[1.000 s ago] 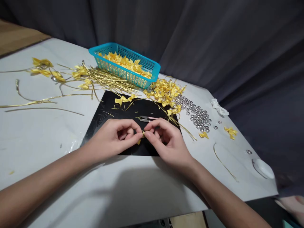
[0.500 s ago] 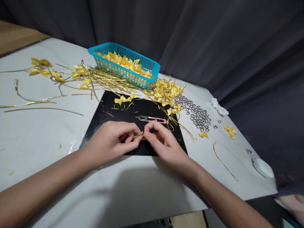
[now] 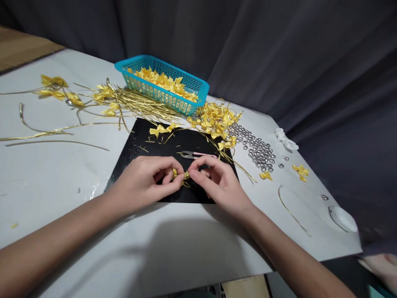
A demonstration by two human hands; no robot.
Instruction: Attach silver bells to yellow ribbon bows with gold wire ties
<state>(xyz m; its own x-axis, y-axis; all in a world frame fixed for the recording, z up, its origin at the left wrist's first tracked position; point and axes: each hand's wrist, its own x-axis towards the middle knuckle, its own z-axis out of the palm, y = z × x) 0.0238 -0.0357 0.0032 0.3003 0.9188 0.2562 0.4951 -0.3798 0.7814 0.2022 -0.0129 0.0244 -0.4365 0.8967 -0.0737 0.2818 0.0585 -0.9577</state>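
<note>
Over the black mat (image 3: 124,165), both hands meet with their fingertips close together. My left hand (image 3: 149,180) pinches a small yellow ribbon bow with gold cord (image 3: 186,175), partly hidden behind the fingers. My right hand (image 3: 218,182) is closed in a pinch on the gold cord at the bow's right side. A loop of the cord hangs just below the fingertips. Pink-handled thread snips (image 3: 194,155) lie on the mat just beyond my right fingers, their handle partly covered.
Behind the mat stands a blue basket (image 3: 161,96) of yellow bows, with a bundle of gold cords (image 3: 141,103) before it. To the right are a pile of finished-looking bows (image 3: 215,118), silver beads (image 3: 260,153) and a white mouse-like object (image 3: 343,219). A dark curtain (image 3: 248,49) hangs behind.
My right hand has shifted slightly right, covering more of the snips' handle. More of the bow and a cord loop now show between the fingertips. My left hand has barely moved.
</note>
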